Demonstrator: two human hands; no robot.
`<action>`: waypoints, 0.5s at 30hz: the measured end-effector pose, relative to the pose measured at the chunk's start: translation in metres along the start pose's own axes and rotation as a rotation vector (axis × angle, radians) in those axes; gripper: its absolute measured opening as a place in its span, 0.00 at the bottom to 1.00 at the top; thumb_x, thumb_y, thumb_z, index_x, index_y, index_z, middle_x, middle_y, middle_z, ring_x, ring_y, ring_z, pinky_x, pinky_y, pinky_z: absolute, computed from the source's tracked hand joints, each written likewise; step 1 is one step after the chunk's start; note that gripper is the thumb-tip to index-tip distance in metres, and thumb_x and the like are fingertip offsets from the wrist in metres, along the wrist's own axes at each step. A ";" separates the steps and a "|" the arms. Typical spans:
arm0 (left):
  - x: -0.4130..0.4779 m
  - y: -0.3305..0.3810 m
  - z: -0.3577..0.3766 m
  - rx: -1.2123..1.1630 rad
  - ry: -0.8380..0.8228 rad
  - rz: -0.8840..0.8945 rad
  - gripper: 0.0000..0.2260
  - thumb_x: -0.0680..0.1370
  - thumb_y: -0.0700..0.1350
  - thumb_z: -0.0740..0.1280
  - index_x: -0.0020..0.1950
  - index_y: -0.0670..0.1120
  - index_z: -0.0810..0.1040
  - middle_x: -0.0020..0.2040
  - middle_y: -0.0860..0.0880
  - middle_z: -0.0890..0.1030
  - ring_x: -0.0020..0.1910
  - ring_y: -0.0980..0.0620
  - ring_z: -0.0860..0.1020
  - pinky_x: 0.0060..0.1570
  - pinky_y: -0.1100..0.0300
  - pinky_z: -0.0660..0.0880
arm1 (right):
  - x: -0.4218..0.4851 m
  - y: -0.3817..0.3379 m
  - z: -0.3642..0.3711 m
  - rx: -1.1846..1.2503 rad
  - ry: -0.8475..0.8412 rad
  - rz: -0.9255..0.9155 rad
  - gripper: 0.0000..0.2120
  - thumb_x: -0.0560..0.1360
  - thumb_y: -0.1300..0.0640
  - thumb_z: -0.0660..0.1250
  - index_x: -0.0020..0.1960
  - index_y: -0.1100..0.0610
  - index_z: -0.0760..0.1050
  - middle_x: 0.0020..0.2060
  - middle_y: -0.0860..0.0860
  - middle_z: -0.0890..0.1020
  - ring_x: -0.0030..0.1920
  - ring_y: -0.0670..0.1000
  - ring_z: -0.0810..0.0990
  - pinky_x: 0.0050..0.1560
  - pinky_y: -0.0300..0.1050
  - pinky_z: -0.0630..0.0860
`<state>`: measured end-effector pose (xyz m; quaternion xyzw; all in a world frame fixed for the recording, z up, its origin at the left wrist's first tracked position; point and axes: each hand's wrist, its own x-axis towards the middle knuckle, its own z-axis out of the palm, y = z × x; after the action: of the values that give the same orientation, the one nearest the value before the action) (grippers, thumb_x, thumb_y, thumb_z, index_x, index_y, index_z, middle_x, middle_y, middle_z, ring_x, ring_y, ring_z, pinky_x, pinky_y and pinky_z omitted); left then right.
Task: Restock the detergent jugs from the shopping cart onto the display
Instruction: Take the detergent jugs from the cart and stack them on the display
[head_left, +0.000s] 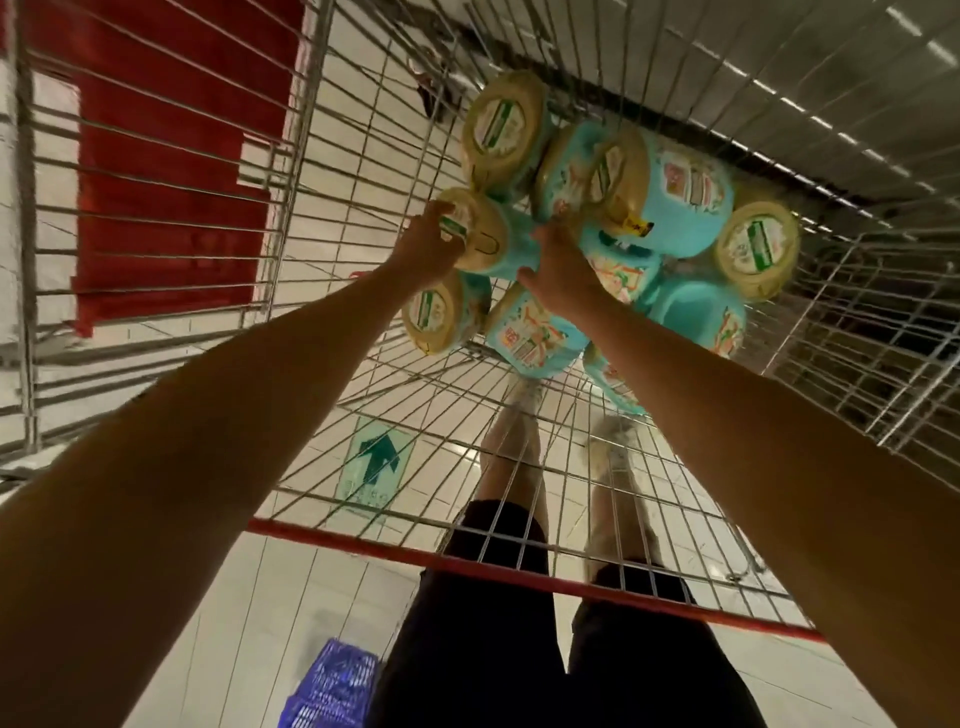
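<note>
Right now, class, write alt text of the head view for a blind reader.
Both hands grip a teal jug in a wire cart: left hand on its tan cap, right hand on its body. Other jugs surround it.

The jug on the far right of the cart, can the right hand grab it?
Probably not yet: the right hand is busy holding another jug with the left hand. Nothing covers the far jug.

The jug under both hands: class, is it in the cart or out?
In: the jug sits among other jugs within the wire cart, left hand and right hand gripping it.
</note>
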<state>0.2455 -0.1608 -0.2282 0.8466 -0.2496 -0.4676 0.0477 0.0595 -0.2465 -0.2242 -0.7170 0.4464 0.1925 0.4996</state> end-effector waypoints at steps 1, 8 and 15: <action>0.004 -0.002 0.002 -0.004 -0.004 0.013 0.26 0.82 0.46 0.67 0.80 0.50 0.66 0.71 0.38 0.75 0.61 0.41 0.77 0.45 0.55 0.70 | 0.006 0.000 0.004 -0.020 0.003 0.006 0.32 0.83 0.56 0.68 0.81 0.64 0.59 0.77 0.63 0.65 0.74 0.63 0.71 0.71 0.53 0.71; 0.026 -0.018 0.011 -0.006 0.006 0.027 0.26 0.82 0.46 0.68 0.79 0.51 0.68 0.72 0.39 0.72 0.69 0.39 0.75 0.54 0.55 0.74 | 0.036 -0.002 0.030 -0.153 -0.036 0.042 0.34 0.82 0.54 0.70 0.80 0.66 0.59 0.77 0.64 0.66 0.77 0.62 0.66 0.75 0.52 0.65; 0.031 -0.027 0.012 -0.055 0.033 0.008 0.20 0.85 0.49 0.62 0.77 0.53 0.71 0.71 0.40 0.75 0.63 0.41 0.79 0.46 0.57 0.74 | 0.042 -0.014 0.027 -0.099 -0.058 -0.017 0.35 0.75 0.54 0.76 0.77 0.61 0.67 0.75 0.62 0.67 0.76 0.62 0.67 0.76 0.54 0.67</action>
<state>0.2591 -0.1493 -0.2671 0.8516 -0.2395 -0.4599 0.0769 0.0973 -0.2395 -0.2586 -0.7387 0.4155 0.2306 0.4780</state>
